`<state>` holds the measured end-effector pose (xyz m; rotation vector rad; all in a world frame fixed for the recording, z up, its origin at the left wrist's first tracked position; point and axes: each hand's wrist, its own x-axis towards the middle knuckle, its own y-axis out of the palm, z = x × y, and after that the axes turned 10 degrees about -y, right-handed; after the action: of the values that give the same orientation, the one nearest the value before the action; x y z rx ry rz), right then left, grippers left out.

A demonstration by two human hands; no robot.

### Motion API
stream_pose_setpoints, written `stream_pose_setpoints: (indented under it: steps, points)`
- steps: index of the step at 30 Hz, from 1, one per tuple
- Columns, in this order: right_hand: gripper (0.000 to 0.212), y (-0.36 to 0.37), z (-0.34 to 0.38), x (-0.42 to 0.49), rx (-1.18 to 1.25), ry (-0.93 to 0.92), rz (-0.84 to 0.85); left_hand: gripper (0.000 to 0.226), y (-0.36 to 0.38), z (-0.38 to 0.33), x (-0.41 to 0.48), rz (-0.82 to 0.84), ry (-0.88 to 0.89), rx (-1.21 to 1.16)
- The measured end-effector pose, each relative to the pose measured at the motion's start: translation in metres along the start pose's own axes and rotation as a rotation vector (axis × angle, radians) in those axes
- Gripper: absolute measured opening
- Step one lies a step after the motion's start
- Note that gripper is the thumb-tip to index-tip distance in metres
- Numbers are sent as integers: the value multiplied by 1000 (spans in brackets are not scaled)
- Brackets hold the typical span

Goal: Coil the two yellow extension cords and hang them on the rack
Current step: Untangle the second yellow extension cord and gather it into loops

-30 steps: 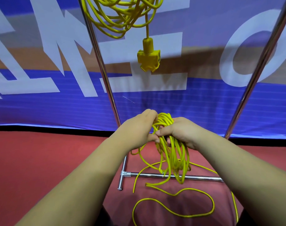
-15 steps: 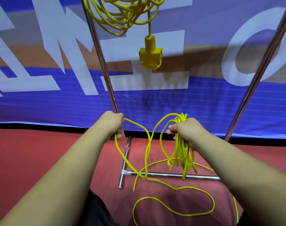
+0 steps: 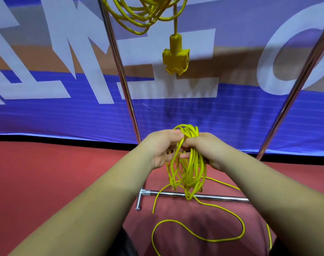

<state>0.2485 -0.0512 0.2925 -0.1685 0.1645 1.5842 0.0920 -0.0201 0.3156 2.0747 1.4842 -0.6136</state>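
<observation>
Both hands meet at top of yellow cord coil, in front of rack. Left hand fingers pinch a strand; right hand fingers wrapped around bundle. Loose cord tail on red floor below rack's base bar. Second cord hangs high on rack, socket end dangling.

Head camera looks forward and down, close over both forearms.

Yellow cords, chrome rack, red floor, blue-and-white banner.
</observation>
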Motion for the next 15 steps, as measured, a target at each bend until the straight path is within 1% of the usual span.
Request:
stream_pose_setpoints:
  steps: [3, 5, 8, 10, 12, 15]
  points:
    - [27, 0, 0, -1, 19, -15, 43, 27, -4, -4, 0, -39, -11, -5]
    - [28, 1, 0, -1, 51, -24, 58, 30, -7, -4, 2, -61, -18, 49]
    - [28, 2, -1, -1, 63, 3, 60, 31, -10, -2, 7, -127, 52, 188]
    - [29, 3, 0, -2, 118, 16, 60, 32, -10, -2, 10, -146, 102, 208]
    - [28, 4, 2, -2, 197, 2, 37, 29, -10, -4, 12, -140, 121, 219]
    - [17, 3, 7, 1, 247, -27, -77, 15, -11, -7, 8, -135, 84, 287]
